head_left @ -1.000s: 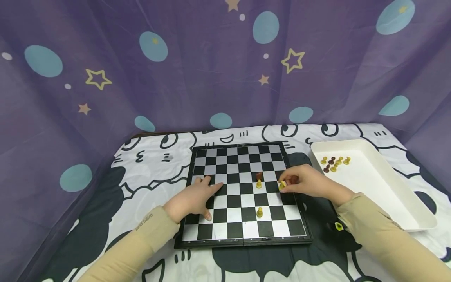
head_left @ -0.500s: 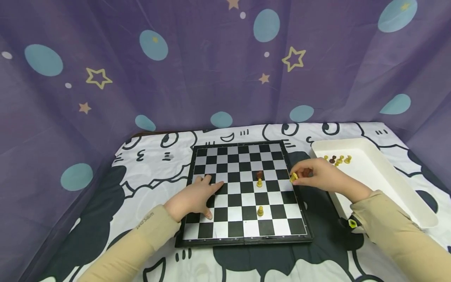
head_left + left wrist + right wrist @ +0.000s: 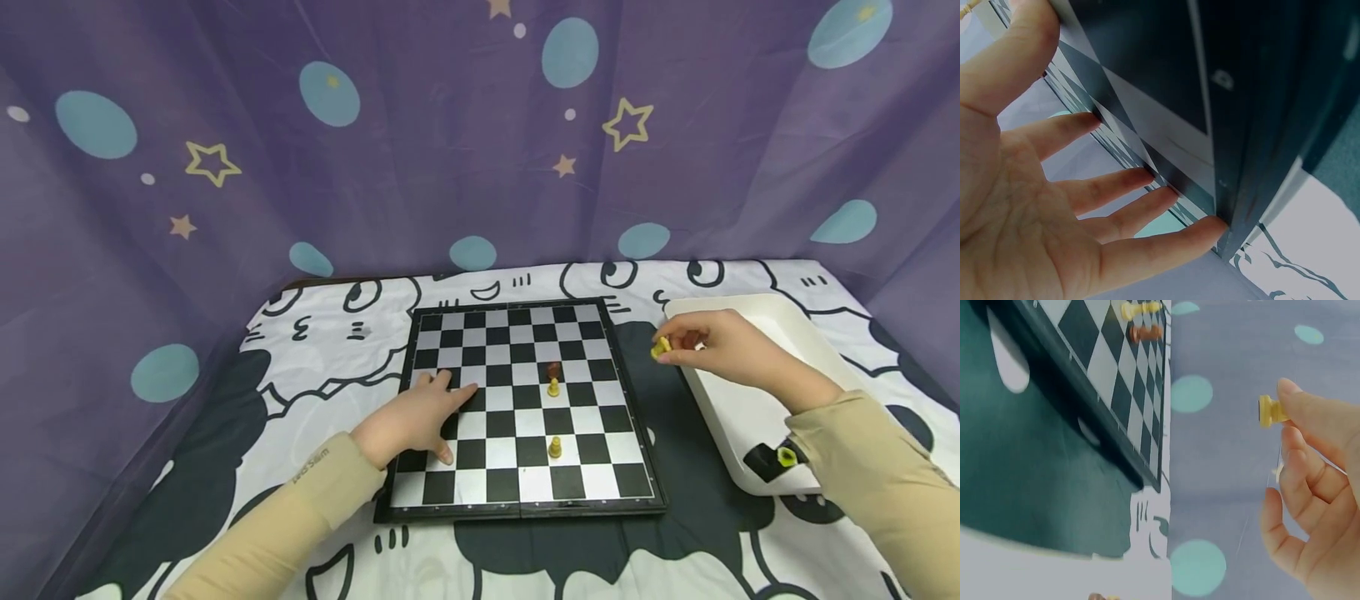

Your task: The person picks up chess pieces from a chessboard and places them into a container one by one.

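Observation:
My right hand (image 3: 723, 343) pinches a yellow chess piece (image 3: 660, 347) between thumb and fingertips, above the gap by the white tray's near-left edge. In the right wrist view the round base of this yellow piece (image 3: 1266, 411) points away from the hand; its top is hidden. My left hand (image 3: 412, 414) lies with fingers spread on the left side of the chessboard (image 3: 521, 337), fingertips touching its squares. On the board stand a yellow piece (image 3: 553, 388), a reddish-brown piece (image 3: 553, 370) just behind it, and another yellow piece (image 3: 555, 448) nearer the front.
A shallow white tray (image 3: 720, 437) sits right of the board, partly covered by my right forearm. At the right wrist view's bottom edge, tips of a brown piece (image 3: 1095, 597) and a yellow one show. A cartoon-print cloth (image 3: 330, 333) lies beneath; a purple curtain (image 3: 420, 167) hangs behind.
My right hand has lifted the yellow chess piece off the board's right side and carried it rightward to the tray's edge. The left hand stays put.

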`<state>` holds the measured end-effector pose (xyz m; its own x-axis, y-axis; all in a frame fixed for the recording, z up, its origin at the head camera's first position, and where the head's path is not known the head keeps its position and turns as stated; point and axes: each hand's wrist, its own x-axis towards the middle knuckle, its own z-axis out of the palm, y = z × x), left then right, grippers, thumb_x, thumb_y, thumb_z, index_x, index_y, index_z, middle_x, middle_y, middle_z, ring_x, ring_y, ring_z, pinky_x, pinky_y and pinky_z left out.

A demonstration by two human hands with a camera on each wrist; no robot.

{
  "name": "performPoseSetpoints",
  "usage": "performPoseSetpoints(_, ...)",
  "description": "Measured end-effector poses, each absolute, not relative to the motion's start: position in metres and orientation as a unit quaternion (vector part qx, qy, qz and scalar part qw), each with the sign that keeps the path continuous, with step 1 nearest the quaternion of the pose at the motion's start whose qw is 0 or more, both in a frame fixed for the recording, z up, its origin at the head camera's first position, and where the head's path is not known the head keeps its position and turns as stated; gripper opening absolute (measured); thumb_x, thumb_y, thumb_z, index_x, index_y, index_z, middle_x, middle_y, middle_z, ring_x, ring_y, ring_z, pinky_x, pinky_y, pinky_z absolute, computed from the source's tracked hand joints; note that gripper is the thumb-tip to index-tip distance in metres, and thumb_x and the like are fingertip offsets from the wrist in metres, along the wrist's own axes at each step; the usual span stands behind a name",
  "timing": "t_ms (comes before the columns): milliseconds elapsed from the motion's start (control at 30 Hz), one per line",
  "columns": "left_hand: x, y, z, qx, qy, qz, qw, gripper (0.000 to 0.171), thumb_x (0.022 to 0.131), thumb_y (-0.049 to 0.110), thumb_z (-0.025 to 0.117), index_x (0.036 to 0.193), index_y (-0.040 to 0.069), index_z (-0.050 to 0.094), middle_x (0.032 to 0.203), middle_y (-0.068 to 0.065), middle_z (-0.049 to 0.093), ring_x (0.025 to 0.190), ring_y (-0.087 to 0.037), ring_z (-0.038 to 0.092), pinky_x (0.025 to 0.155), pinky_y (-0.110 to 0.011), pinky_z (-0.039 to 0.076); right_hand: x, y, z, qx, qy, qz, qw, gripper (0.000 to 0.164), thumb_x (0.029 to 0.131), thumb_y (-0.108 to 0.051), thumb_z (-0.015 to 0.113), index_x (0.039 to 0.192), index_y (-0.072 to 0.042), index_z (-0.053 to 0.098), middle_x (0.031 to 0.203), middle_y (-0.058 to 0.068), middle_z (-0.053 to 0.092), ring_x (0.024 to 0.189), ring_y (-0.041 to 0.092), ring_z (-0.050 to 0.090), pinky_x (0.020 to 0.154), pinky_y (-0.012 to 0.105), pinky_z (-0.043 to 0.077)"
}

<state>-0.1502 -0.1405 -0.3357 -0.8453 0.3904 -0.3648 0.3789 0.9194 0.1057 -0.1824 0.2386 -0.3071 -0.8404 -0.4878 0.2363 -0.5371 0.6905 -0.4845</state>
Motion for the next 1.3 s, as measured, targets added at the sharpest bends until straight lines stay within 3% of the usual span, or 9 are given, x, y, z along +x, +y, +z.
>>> performPoseSetpoints(267, -0.150, -0.140, -0.335, 0.200, 0.960, 0.009, 0.195, 0.100, 0.059, 0.030, 0.087, 0.146, 0.016, 0.039, 0.140, -0.023, 0.039, 0.124, -0.041, 0.039, 0.097, -0.050, 0.044, -0.188, 0.261, -0.309, 0.246, -0.927, 0.279, 0.055, 0.016, 0.078, -0.011, 0.076, 0.093, -0.009, 0.070, 0.066, -0.008, 0.060, 0.060, 0.000, 0.054, 0.054, 0.022, 0.044)
performPoseSetpoints(533, -0.150, -0.140, -0.336, 0.201, 0.960, 0.009, 0.194, 0.100, 0.059, 0.031, 0.087, 0.146, 0.017, 0.039, 0.138, -0.022, 0.041, 0.123, -0.040, 0.040, 0.097, -0.050, 0.044, -0.196, 0.286, -0.313, 0.217, -0.940, 0.242, 0.105, 0.016, 0.076, -0.013, 0.078, 0.090, -0.010, 0.071, 0.068, -0.009, 0.058, 0.062, -0.004, 0.048, 0.057, 0.020, 0.042)
performPoseSetpoints(1033, -0.150, -0.140, -0.337, 0.198, 0.961, 0.013, 0.191, 0.101, 0.058, 0.031, 0.088, 0.145, 0.016, 0.040, 0.141, -0.023, 0.039, 0.124, -0.042, 0.039, 0.097, -0.052, 0.043, -0.207, 0.325, -0.332, 0.153, -0.953, 0.248, 0.079, 0.018, 0.082, -0.017, 0.073, 0.094, -0.005, 0.069, 0.069, -0.006, 0.058, 0.061, -0.004, 0.046, 0.057, 0.019, 0.037)
performPoseSetpoints(1300, -0.150, -0.141, -0.337, 0.198, 0.962, 0.013, 0.189, 0.101, 0.058, 0.031, 0.087, 0.146, 0.017, 0.039, 0.141, -0.023, 0.038, 0.125, -0.043, 0.038, 0.096, -0.052, 0.044, -0.214, 0.339, -0.347, 0.113, -0.957, 0.264, 0.039, 0.027, 0.084, -0.021, 0.072, 0.100, 0.001, 0.068, 0.074, -0.003, 0.059, 0.064, -0.005, 0.044, 0.058, 0.020, 0.038)
